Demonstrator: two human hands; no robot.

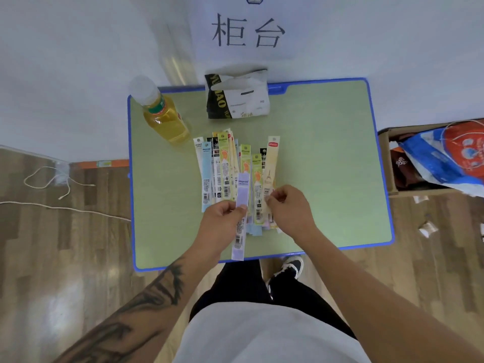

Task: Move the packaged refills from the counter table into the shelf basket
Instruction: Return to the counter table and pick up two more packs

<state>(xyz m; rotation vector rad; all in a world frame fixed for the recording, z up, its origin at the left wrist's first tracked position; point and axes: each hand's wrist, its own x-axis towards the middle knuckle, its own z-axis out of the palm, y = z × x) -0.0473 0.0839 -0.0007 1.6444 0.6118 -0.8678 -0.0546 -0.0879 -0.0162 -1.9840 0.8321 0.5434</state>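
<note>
Several long, narrow refill packs (227, 169) in blue, green, white and cream lie side by side on the green table (327, 163) with a blue rim. My left hand (222, 221) pinches a lilac refill pack (242, 189) that stands out above the others, its lower end reaching the table's front edge. My right hand (288, 208) has its fingers curled at the lower end of a cream refill pack (271, 166) on the right of the row and pinches it. No shelf basket is in view.
A bottle of yellow drink (163, 116) stands at the table's back left. A black and white tissue pack (237, 96) lies at the back middle. A cardboard box with a blue and red bag (445, 155) sits right of the table. A white cord (60, 184) lies on the floor at left.
</note>
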